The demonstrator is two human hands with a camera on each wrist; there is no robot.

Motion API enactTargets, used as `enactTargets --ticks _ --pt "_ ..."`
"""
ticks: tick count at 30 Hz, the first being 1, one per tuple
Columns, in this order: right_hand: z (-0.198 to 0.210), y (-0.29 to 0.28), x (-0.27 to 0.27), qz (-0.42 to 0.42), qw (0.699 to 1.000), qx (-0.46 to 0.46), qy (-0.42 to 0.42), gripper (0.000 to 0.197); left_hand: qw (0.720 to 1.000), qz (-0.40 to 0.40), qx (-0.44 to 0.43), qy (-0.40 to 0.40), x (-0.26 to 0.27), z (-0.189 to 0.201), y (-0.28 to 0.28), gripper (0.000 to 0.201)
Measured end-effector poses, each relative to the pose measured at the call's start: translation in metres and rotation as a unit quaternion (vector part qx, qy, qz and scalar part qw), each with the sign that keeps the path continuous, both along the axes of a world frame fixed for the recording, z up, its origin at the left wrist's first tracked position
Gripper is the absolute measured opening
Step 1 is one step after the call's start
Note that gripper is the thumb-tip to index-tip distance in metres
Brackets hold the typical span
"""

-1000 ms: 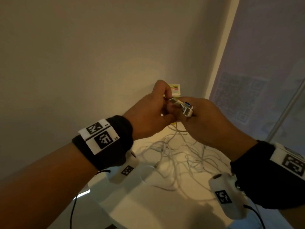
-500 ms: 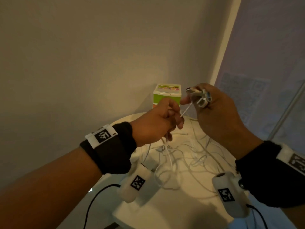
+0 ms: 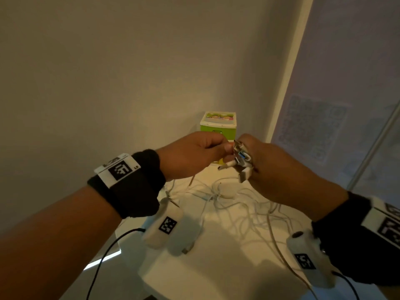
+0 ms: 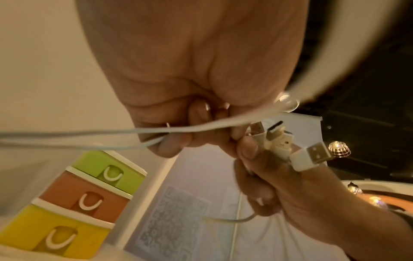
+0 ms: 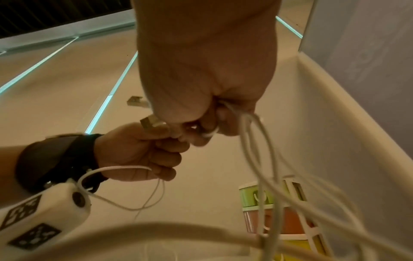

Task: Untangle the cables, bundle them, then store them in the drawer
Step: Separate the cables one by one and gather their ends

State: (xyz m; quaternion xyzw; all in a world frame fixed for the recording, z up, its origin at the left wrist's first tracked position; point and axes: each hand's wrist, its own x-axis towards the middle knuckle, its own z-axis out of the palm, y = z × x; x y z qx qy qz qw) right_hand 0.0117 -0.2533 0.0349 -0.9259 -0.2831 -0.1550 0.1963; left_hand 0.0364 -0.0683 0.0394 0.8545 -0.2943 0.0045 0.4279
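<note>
The white cables (image 3: 236, 204) are lying in a loose tangle on the white table (image 3: 216, 276) beneath both your hands, with several strands rising up to your fingers. Your right hand (image 3: 279, 169) is curling closed around a cluster of white USB plugs (image 4: 288, 146), which are fanning out past its knuckles. Your left hand (image 3: 190, 154) is pressing right up against it, fingers curled, pinching a cable strand (image 4: 134, 132) that is trailing away from its fist. Beyond your hands, against the wall, the small drawer unit (image 4: 73, 199) is standing with its green, orange and yellow drawers all sitting closed. Black wristbands (image 3: 134, 182) with printed markers are wrapping both your wrists.
</note>
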Motion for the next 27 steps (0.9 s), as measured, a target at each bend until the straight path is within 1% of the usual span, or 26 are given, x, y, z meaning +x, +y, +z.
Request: enactTargets --ticks 1,4,7,9,10,12,13,15,17,18,19,20,21,22,23,24,26,27 --pt "0.001 -0.003 0.001 -0.029 1.000 -0.011 0.001 0.020 1.000 0.008 -0.002 -0.001 0.001 -0.001 0.002 0.026" --pt "0.005 -0.022 0.011 -0.120 0.988 -0.085 -0.045 0.025 0.999 0.034 0.018 -0.010 0.004 -0.001 0.013 0.023" --pt "0.007 -0.051 0.020 -0.207 0.964 -0.139 -0.091 0.023 0.998 0.060 0.033 -0.004 0.006 -0.001 0.029 0.019" --pt "0.007 -0.072 0.024 -0.247 0.950 -0.142 -0.126 0.021 0.996 0.089 0.022 0.003 0.011 -0.005 0.043 0.021" --pt "0.006 -0.080 0.026 -0.256 0.949 -0.126 -0.134 0.018 0.994 0.104 0.014 0.008 0.014 -0.007 0.049 0.022" --pt "0.007 -0.086 0.030 -0.265 0.952 -0.098 -0.119 0.014 0.992 0.125 0.004 0.006 0.017 -0.010 0.055 0.022" --pt "0.007 -0.086 0.031 -0.257 0.956 -0.089 -0.111 0.014 0.991 0.133 0.015 -0.006 0.017 -0.011 0.054 0.021" --pt "0.007 -0.079 0.032 -0.230 0.962 -0.062 -0.135 0.017 0.987 0.138 0.069 -0.043 0.015 -0.012 0.046 0.019" --pt "0.010 -0.060 0.021 -0.165 0.973 -0.020 -0.163 0.028 0.982 0.127 0.120 -0.071 0.012 -0.013 0.034 0.019" --pt "0.010 -0.049 0.015 -0.117 0.981 -0.007 -0.153 0.037 0.980 0.117 0.136 -0.084 0.010 -0.014 0.027 0.020" --pt "0.012 -0.039 0.009 -0.078 0.990 0.002 -0.117 0.044 0.978 0.105 0.148 -0.101 0.008 -0.014 0.020 0.021" --pt "0.013 -0.028 0.003 -0.047 0.997 -0.001 -0.062 0.046 0.976 0.090 0.154 -0.122 0.006 -0.013 0.013 0.021" --pt "0.012 -0.018 -0.002 -0.024 0.999 -0.018 -0.013 0.042 0.976 0.073 0.149 -0.141 0.003 -0.012 0.006 0.022" --pt "0.009 -0.011 -0.004 -0.008 0.999 -0.039 0.013 0.033 0.976 0.054 0.141 -0.156 0.002 -0.010 0.000 0.023" --pt "0.007 -0.005 -0.005 -0.002 0.998 -0.050 0.027 0.023 0.976 0.037 0.133 -0.166 0.001 -0.009 -0.004 0.023" --pt "0.005 -0.002 -0.005 0.002 0.998 -0.045 0.038 0.022 0.976 0.024 0.130 -0.171 0.001 -0.008 -0.006 0.022" --pt "0.002 -0.002 -0.003 0.005 0.998 -0.034 0.061 0.035 0.979 0.008 0.120 -0.165 0.001 -0.008 -0.006 0.020" --pt "0.003 -0.003 -0.002 0.000 0.997 -0.039 0.066 0.037 0.982 0.004 0.110 -0.155 0.001 -0.009 -0.005 0.018"
